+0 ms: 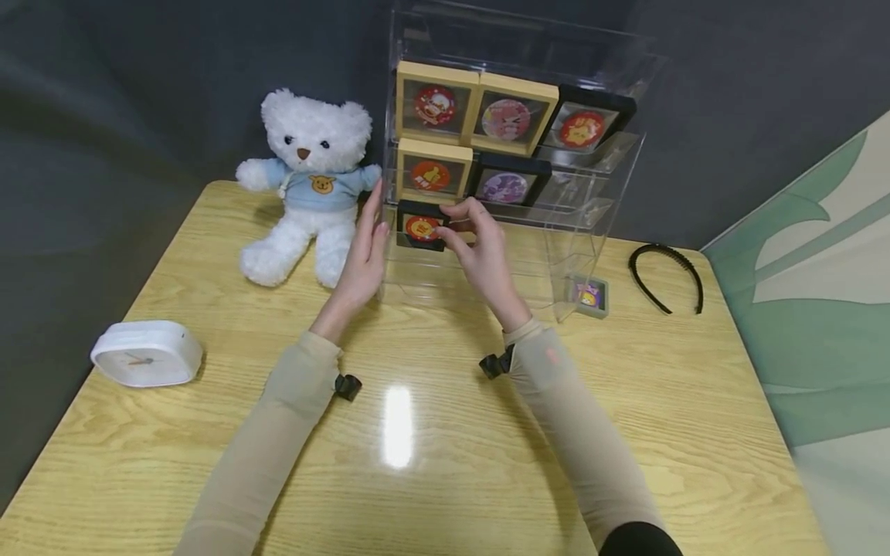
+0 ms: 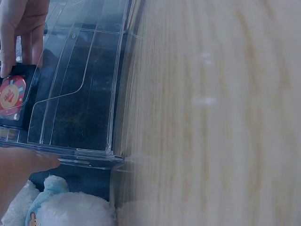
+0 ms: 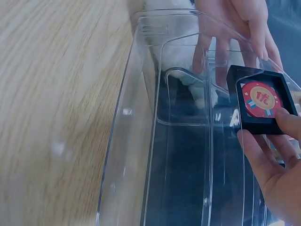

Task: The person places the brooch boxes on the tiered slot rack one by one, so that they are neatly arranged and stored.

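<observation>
A clear tiered display rack (image 1: 410, 293) stands at the back of the table. My right hand (image 1: 484, 251) pinches a small black display frame (image 1: 422, 245) with a red and gold round badge (image 3: 262, 99) in it, between thumb and fingers, at the left end of a lower tier. Whether the frame bears on the tier I cannot tell. Against the rack's left side lies my left hand (image 1: 363, 259), its fingers straight. In the right wrist view that left hand (image 3: 230, 28) shows through the clear plastic. Higher up sit tan frames (image 1: 434, 171) and black frames (image 1: 510, 181) with badges.
A white teddy bear (image 1: 322, 193) in a blue top sits left of the rack. The white clock (image 1: 147, 355) is at the table's left edge. Right of the rack are a small grey frame (image 1: 591, 297) and a black headband (image 1: 666, 249).
</observation>
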### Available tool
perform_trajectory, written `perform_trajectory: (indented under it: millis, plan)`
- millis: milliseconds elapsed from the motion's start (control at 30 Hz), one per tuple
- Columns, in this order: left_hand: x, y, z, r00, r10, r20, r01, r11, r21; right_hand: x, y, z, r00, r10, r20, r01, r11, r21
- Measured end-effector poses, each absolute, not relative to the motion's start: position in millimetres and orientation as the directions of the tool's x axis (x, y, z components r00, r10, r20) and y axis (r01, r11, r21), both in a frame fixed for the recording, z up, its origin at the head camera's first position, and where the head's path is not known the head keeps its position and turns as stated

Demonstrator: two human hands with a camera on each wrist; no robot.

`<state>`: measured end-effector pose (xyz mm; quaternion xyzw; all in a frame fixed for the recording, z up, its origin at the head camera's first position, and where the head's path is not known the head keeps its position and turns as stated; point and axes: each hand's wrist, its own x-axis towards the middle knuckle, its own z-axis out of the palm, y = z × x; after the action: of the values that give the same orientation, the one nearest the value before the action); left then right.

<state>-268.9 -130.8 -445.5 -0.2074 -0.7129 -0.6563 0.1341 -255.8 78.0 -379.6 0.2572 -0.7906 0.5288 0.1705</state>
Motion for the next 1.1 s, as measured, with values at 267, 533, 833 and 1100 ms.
perform_trajectory:
  millis: [267, 533, 833, 1100]
  plan:
    - [-300, -134, -484, -0.839, 0.120, 0.530, 0.540, 0.075, 0.838, -257, 72, -387, -0.804, -0.262, 0.533, -0.594, 0.374, -0.712]
    - [-300, -135, -482, -0.821, 0.124, 0.557, 0.568, 0.075, 0.820, -257, 70, -390, -0.800, -0.277, 0.532, -0.599, 0.395, -0.696]
    - [-281, -132, -457, -0.869, 0.126, 0.478, 0.488, 0.062, 0.871, -257, 73, -394, -0.814, -0.272, 0.514, -0.581, 0.404, -0.706]
    - [-256, -127, -428, -0.871, 0.118, 0.478, 0.488, 0.076, 0.870, -255, 79, -396, -0.797, -0.284, 0.533, -0.604, 0.368, -0.707]
